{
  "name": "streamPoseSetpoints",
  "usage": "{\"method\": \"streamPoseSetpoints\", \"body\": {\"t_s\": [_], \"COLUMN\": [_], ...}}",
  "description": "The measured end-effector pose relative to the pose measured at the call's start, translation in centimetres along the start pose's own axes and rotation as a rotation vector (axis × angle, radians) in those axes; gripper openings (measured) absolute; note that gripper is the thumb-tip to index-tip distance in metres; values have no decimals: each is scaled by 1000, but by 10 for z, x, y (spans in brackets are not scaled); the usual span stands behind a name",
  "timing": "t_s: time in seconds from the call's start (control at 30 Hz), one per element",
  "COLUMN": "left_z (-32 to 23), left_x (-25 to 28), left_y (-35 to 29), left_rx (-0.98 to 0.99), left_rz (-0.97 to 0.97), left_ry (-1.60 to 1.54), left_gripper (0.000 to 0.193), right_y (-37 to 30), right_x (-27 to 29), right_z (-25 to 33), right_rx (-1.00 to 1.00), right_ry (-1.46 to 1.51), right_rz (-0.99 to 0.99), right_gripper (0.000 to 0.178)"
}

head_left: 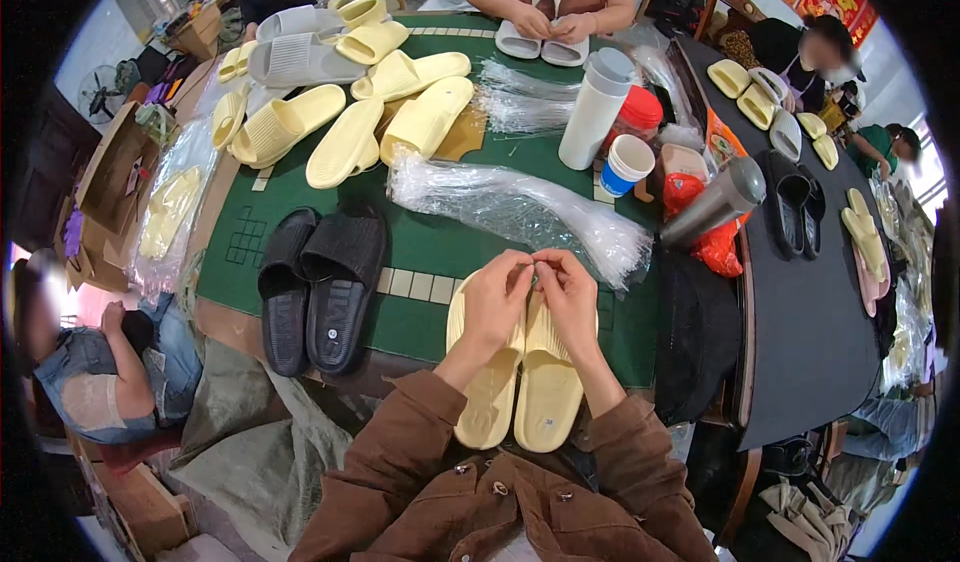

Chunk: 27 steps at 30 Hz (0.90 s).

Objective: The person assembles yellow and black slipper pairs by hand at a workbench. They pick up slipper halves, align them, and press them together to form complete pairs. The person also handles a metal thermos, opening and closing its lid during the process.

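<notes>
A pair of pale yellow slide slippers [550, 407] lies at the table's near edge, toes pointing away from me. Above their straps my left hand [494, 297] and my right hand [569, 300] meet, thumbs and fingertips pinched close together. Something small and dark shows between the fingertips, too small to name. Just beyond my hands lies a bundle of clear plastic strips or bags [530, 207], fanned out at its right end. A pair of black slide slippers [335, 292] sits to the left of my hands.
Several yellow slippers [430, 117] and grey slippers [290, 60] cover the far left of the green table [270, 232]. To the right stand a white tumbler [597, 107], a paper cup [628, 165] and a grey flask [715, 202]. Opposite, a person's hands [548, 27] hold grey slippers. A dark table [800, 332] adjoins.
</notes>
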<state>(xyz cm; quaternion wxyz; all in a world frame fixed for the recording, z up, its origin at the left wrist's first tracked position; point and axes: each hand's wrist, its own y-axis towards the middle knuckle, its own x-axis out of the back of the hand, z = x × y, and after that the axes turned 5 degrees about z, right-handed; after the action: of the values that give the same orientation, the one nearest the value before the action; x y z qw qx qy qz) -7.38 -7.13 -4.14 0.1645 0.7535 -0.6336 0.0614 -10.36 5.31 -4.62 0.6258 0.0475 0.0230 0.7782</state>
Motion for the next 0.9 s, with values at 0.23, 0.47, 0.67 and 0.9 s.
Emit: {"method": "streamPoseSetpoints", "body": {"t_s": [0.23,0.47,0.67,0.9], "left_z": [1,-4,-4,-2], "left_x": [-3,-1,1,2], "left_y": [2,2,1,3], "left_rx": [-118,-65,-68,-88], "left_rz": [-69,-71,-56,-100], "left_ry": [-58,-41,-113,-106], "left_gripper": [8,5,7,5], "right_y": [0,0,0,1], "right_x": [2,2,4,0], "right_z": [2,-1,4,8], "right_rx": [-26,27,-71,2], "right_ry": [49,49,35,64], "right_rz": [9,27,57,65], "right_gripper": [14,15,16,17]}}
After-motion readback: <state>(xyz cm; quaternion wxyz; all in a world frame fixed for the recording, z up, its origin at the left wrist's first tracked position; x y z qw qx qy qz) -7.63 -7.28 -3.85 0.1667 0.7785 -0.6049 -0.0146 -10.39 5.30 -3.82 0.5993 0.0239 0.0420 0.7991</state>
